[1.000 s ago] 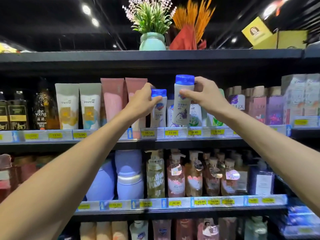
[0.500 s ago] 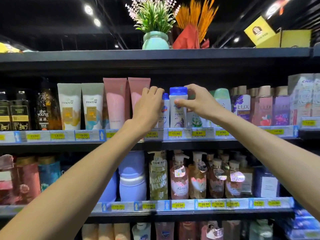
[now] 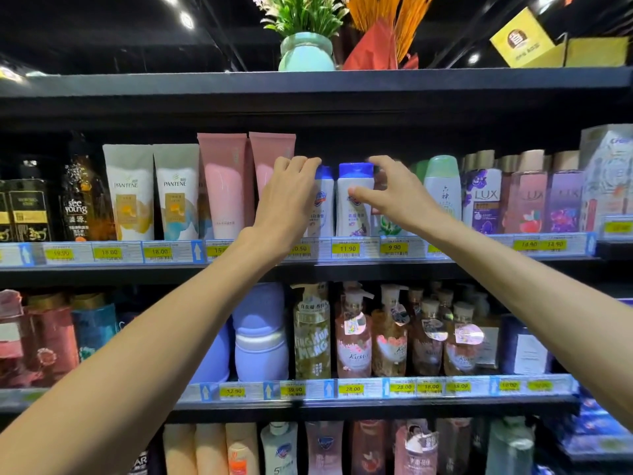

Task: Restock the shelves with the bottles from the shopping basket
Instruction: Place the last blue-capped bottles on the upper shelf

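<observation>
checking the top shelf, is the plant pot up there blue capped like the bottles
No, the plant pot is plain pale green with no cap, holding green leaves.

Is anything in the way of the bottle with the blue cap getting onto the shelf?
No. The blue-capped bottle already stands on the shelf, with the right hand at it and the left hand on its neighbour bottle.

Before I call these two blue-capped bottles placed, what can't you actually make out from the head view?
- Shopping basket: out of frame.
- Left blue-capped bottle: mostly hidden behind the left hand; grip unclear.
- Right blue-capped bottle: base hidden by the price rail.
- Right hand: contact of its fingers behind the cap not visible.
</observation>
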`<control>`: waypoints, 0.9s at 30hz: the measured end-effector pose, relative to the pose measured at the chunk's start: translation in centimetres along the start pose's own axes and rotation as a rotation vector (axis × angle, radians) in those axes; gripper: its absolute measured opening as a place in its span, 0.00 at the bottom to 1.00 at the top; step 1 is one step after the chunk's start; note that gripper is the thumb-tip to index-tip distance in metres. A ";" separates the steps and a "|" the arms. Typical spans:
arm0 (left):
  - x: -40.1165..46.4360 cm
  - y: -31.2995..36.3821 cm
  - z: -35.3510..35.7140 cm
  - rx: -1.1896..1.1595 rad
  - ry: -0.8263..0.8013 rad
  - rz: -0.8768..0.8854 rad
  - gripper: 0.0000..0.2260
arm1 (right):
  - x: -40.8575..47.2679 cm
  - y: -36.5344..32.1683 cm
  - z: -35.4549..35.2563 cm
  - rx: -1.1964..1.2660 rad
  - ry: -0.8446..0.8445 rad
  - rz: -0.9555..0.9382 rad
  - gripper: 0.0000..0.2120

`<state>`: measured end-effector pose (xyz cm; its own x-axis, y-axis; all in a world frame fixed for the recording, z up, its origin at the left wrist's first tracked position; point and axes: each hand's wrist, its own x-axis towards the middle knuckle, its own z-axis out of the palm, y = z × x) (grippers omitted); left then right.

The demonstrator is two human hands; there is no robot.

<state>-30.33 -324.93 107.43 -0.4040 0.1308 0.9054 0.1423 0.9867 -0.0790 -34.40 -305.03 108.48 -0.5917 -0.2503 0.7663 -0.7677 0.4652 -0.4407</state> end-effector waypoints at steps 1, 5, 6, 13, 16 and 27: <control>-0.2 0.1 0.0 0.011 0.014 0.005 0.22 | -0.1 0.0 0.0 -0.006 0.004 0.000 0.34; -0.5 -0.1 0.1 0.028 0.022 0.018 0.24 | -0.4 0.0 0.1 -0.021 0.006 -0.009 0.32; -0.4 -0.2 0.1 0.024 0.015 0.015 0.24 | -0.5 -0.1 0.0 -0.016 0.005 -0.006 0.31; -0.6 0.0 0.1 0.033 0.012 0.007 0.25 | -0.7 -0.4 -0.3 0.026 -0.004 0.010 0.26; -0.9 0.1 0.1 0.086 0.032 -0.004 0.28 | -0.8 -0.2 -0.3 -0.001 -0.005 -0.012 0.29; -4.9 -0.3 0.5 -0.044 -0.019 -0.290 0.20 | -2.3 1.5 1.2 -0.036 0.038 0.013 0.33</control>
<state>-28.89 -325.81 102.82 -0.4503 -0.1535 0.8796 0.0572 0.9781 0.2000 -34.50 -304.77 105.43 -0.5913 -0.2116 0.7782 -0.7502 0.4986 -0.4344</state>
